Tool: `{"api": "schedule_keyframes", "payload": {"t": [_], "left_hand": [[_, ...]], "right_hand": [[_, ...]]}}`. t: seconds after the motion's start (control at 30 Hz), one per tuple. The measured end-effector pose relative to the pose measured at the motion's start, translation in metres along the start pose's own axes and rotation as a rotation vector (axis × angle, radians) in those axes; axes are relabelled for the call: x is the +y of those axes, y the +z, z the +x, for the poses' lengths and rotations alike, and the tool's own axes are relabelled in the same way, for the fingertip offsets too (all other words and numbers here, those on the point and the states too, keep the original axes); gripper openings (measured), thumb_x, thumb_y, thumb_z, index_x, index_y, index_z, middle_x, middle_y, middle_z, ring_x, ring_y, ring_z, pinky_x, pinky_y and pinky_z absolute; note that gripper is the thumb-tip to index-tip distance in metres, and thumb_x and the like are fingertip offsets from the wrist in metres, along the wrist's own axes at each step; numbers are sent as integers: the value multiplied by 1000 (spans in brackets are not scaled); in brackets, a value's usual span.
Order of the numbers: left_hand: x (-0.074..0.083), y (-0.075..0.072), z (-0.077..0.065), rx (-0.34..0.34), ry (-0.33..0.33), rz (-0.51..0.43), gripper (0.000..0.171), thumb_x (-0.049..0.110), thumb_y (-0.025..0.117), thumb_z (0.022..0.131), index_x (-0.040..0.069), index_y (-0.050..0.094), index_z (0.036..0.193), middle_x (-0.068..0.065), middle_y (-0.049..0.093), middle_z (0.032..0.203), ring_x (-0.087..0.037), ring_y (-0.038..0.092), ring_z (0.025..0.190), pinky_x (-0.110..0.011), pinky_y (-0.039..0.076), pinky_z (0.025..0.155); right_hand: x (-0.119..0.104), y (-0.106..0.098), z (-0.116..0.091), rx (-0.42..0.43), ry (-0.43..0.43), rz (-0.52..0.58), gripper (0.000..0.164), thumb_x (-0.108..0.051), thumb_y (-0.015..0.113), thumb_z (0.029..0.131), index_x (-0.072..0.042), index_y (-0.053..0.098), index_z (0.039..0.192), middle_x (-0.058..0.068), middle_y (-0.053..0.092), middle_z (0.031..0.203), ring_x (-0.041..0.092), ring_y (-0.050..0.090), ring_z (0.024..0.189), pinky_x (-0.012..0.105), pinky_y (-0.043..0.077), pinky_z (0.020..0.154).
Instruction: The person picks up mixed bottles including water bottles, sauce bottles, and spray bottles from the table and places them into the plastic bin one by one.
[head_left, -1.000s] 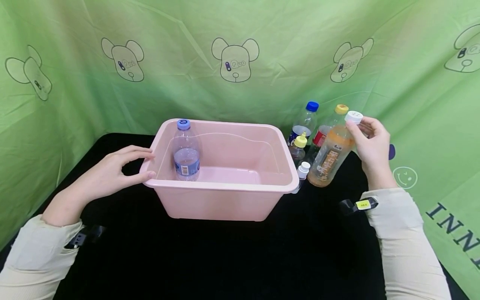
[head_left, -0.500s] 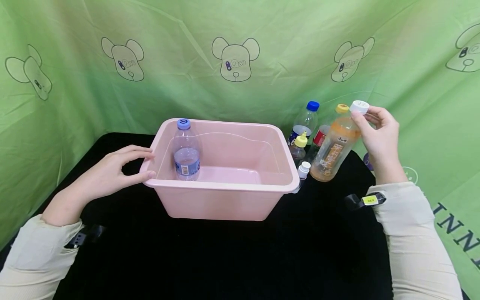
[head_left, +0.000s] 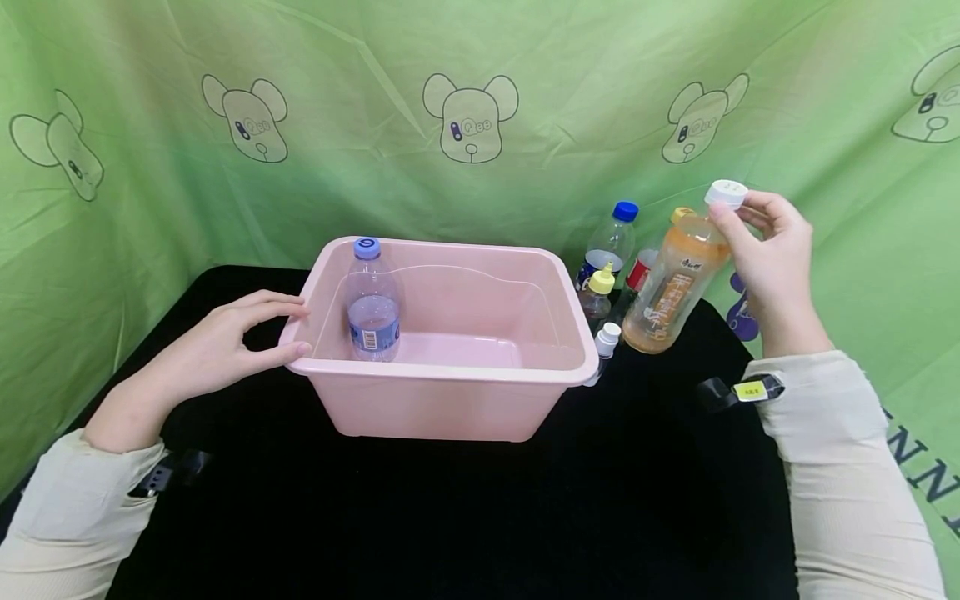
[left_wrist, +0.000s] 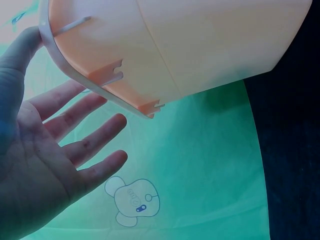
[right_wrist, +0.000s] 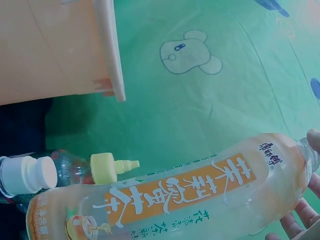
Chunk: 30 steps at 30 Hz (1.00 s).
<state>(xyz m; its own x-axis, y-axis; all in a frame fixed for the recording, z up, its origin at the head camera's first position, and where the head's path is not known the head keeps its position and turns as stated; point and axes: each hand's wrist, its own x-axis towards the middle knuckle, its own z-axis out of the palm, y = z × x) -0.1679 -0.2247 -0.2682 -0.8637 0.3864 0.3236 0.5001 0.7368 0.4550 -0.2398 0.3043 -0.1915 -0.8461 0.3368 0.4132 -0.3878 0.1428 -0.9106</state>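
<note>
My right hand (head_left: pixel 776 250) pinches a tea bottle (head_left: pixel 671 287) by its white cap. It hangs tilted, its base to the left, right of the tub. The right wrist view shows the clear bottle's orange label (right_wrist: pixel 177 192) close up. My left hand (head_left: pixel 210 346) rests against the left rim of a pink plastic tub (head_left: pixel 450 373), thumb and fingertips at the edge. Under that rim, the left wrist view shows the other fingers (left_wrist: pixel 102 167) spread and loose. Inside the tub at the left stands a blue-capped water bottle (head_left: pixel 373 312).
Beside the tub's right wall stand a blue-capped bottle (head_left: pixel 611 242), a red-labelled bottle (head_left: pixel 641 271), a yellow-nozzled squeeze bottle (head_left: pixel 600 287) and a small white-capped bottle (head_left: pixel 606 342). Black cloth (head_left: pixel 450 517) covers the table. A green printed curtain (head_left: pixel 360 192) hangs behind.
My right hand has moved up and to the right with the tea bottle. My left hand and the tub have stayed in place.
</note>
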Motion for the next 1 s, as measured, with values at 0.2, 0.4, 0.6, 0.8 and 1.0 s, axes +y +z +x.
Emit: {"api": "schedule_keyframes", "payload": {"t": [0.2, 0.4, 0.6, 0.8, 1.0], "left_hand": [[0, 0, 0, 8, 6, 8, 42, 31, 69, 83, 9, 62, 119, -10, 57, 126, -28, 49, 121, -47, 38, 96], [1, 0, 0, 6, 5, 1, 43, 31, 69, 83, 9, 62, 119, -10, 57, 126, -28, 49, 122, -49, 38, 97], [0, 0, 0, 6, 7, 4, 42, 31, 69, 83, 9, 62, 118, -10, 57, 126, -28, 49, 122, -48, 38, 97], [0, 0, 0, 7, 10, 7, 42, 31, 69, 83, 9, 62, 119, -10, 57, 126, -28, 49, 122, -47, 38, 97], [0, 0, 0, 8, 11, 7, 42, 31, 69, 83, 9, 62, 118, -10, 57, 126, -28, 49, 121, -48, 38, 97]], "right_hand": [[-7, 2, 2, -5, -5, 12, 19, -12, 74, 78, -15, 67, 95, -10, 61, 98, 4, 53, 96, 8, 46, 75], [-14, 3, 4, -18, -7, 11, 19, -12, 74, 79, -15, 67, 96, -10, 61, 98, 4, 52, 96, 7, 46, 75], [-20, 4, 6, -27, -10, 34, 19, -10, 75, 78, -14, 67, 95, -9, 62, 98, 4, 52, 96, 7, 47, 73], [-27, 8, 8, -37, -19, 32, 17, -10, 74, 78, -13, 67, 93, -9, 61, 99, 5, 52, 96, 7, 47, 73], [-34, 12, 9, -50, -35, 51, 17, -9, 74, 78, -12, 67, 93, -8, 62, 99, 5, 53, 97, 9, 47, 76]]}}
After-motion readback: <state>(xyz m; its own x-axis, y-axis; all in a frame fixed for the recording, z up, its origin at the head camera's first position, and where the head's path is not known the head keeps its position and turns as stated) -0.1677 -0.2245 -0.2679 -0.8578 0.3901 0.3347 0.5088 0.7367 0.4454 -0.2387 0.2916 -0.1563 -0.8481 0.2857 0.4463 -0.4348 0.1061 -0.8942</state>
